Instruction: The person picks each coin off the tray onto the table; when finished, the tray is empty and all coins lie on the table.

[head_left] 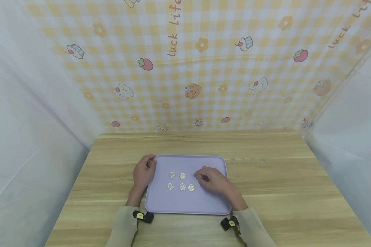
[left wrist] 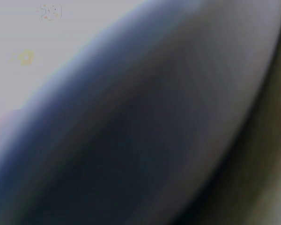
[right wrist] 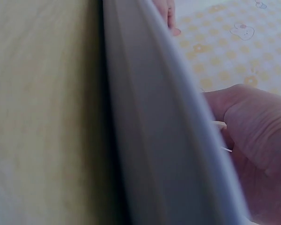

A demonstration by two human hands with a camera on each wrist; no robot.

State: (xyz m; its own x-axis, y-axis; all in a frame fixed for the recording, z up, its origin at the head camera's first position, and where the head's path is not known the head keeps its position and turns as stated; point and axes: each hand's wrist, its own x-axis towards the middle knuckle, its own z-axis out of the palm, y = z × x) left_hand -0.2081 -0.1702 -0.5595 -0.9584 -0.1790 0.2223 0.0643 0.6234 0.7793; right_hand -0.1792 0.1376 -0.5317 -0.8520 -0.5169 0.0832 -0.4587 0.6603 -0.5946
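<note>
A pale purple tray (head_left: 185, 202) lies on the wooden table. On its surface several shiny coins (head_left: 182, 187) are set out in two rows. Over the tray's right half, my right hand (head_left: 214, 180) pinches another coin (head_left: 199, 177) between thumb and fingertips, close to the end of the upper row. At the tray's left rim rests my left hand (head_left: 143, 173), fingers loosely bent near the far left corner. The tray's blurred side (left wrist: 145, 117) fills most of the left wrist view. In the right wrist view the tray rim partly covers the right fingers (right wrist: 257, 122).
Several small, clear round pieces (head_left: 243, 160) lie in a row on the table (head_left: 290, 192), right of the tray's far corner. A yellow checked cloth (head_left: 204, 68) hangs behind the table. White sheets (head_left: 24, 137) hang at both sides.
</note>
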